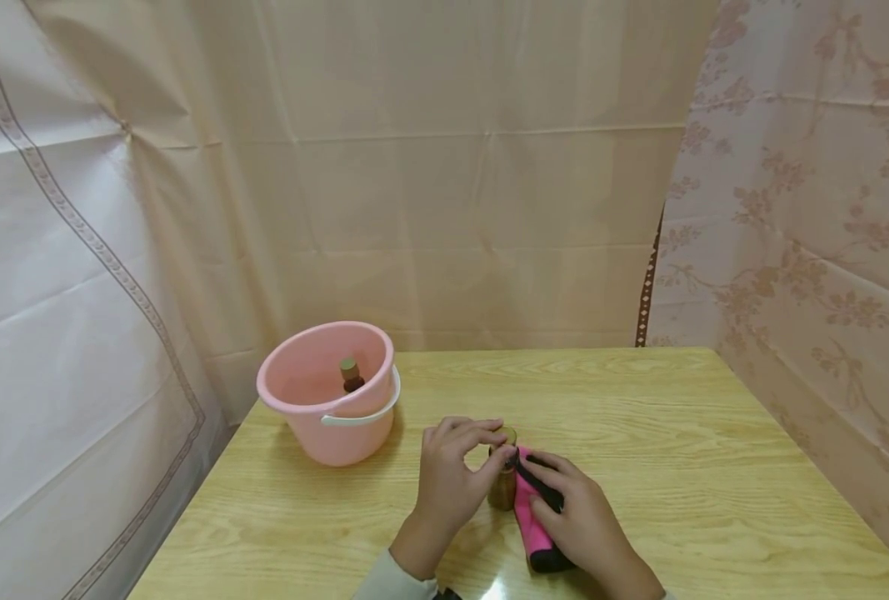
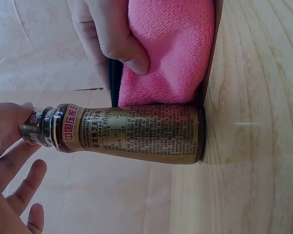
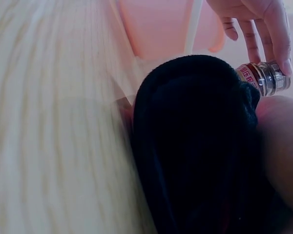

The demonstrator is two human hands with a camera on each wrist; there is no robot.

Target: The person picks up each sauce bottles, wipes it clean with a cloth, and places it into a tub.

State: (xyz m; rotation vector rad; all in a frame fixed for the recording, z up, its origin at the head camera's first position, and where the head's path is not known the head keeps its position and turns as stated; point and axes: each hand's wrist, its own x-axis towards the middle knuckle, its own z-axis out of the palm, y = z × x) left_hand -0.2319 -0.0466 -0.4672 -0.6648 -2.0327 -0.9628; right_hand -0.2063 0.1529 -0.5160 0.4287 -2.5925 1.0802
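Note:
A slim brown glass bottle with a gold label (image 2: 141, 134) stands upright on the table. Thumb and fingers of my left hand (image 1: 450, 467) pinch its cap (image 2: 31, 127), while the other fingers stay spread. Beside the bottle and touching it is a fuzzy pink and black item (image 1: 530, 525), whose kind I cannot tell. My right hand (image 1: 582, 512) grips this item from the right, with the thumb pressed on its pink plush. In the right wrist view its dark, rounded end (image 3: 195, 131) hides most of the bottle.
A pink bucket (image 1: 339, 446) with a pale handle (image 1: 362, 418) stands at the table's left. Inside it another capped bottle (image 1: 350, 371) leans. The wood-grain table (image 1: 676, 433) ends against a beige curtain (image 1: 451, 192), and patterned cloth hangs on both sides.

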